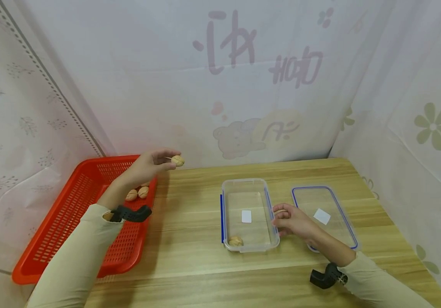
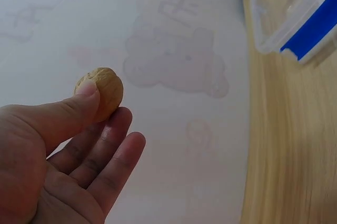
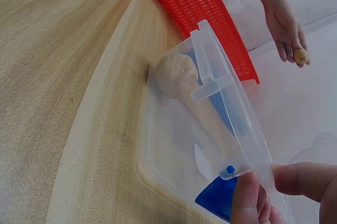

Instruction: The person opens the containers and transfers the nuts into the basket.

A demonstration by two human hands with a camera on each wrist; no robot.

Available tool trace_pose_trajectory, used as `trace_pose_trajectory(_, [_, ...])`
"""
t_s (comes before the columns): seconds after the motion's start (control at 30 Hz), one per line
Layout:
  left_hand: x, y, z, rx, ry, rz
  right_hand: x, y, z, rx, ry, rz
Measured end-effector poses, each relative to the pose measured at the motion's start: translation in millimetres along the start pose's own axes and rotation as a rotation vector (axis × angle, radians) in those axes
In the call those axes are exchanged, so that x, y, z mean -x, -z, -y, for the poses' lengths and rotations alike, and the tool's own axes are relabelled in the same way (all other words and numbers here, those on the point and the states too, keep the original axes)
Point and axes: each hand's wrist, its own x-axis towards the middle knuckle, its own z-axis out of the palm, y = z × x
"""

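Observation:
Between thumb and fingertips, my left hand [image 1: 158, 160] pinches a walnut [image 1: 177, 161], held in the air just right of the red basket [image 1: 85, 161]. The same walnut [image 2: 108, 93] shows large in the left wrist view. My right hand [image 1: 295, 221] pinches the right wall of a clear plastic box [image 1: 245, 182], thumb on one side of the rim and fingers on the other in the right wrist view. One walnut [image 1: 236, 241] lies in the box's near left corner, and a white label [image 1: 246, 216] shows on its bottom.
A clear lid [image 1: 305, 196] with a blue seal lies on the wooden table [image 1: 189, 256], right of the box and partly under my right forearm. Several walnuts [image 1: 143, 192] sit in the basket, partly hidden by my left arm. A printed curtain [image 1: 159, 85] hangs behind the table.

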Motion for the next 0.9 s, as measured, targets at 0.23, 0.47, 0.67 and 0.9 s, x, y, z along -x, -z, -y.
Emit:
trace_pose_trajectory(0.23, [22.0,18.4,13.7,0.031,0.025,-0.062,0.7,-0.9,0.6,0.006,0.001,-0.001])
trace_pose_trajectory(0.47, [40.3,32.4,32.3,0.036,0.053,-0.132,2.2,-2.2,1.2,0.012,-0.002,-0.008])
trace_pose_trajectory(0.67, [53.5,44.6,50.4,-0.027,0.088,-0.163,2.3,-2.3,1.1,0.009,-0.006,-0.010])
trace_pose_trajectory(0.9, [64.6,57.3,71.1,-0.015,0.111,-0.193,2.6,-2.0,2.1,0.006,-0.005,-0.011])
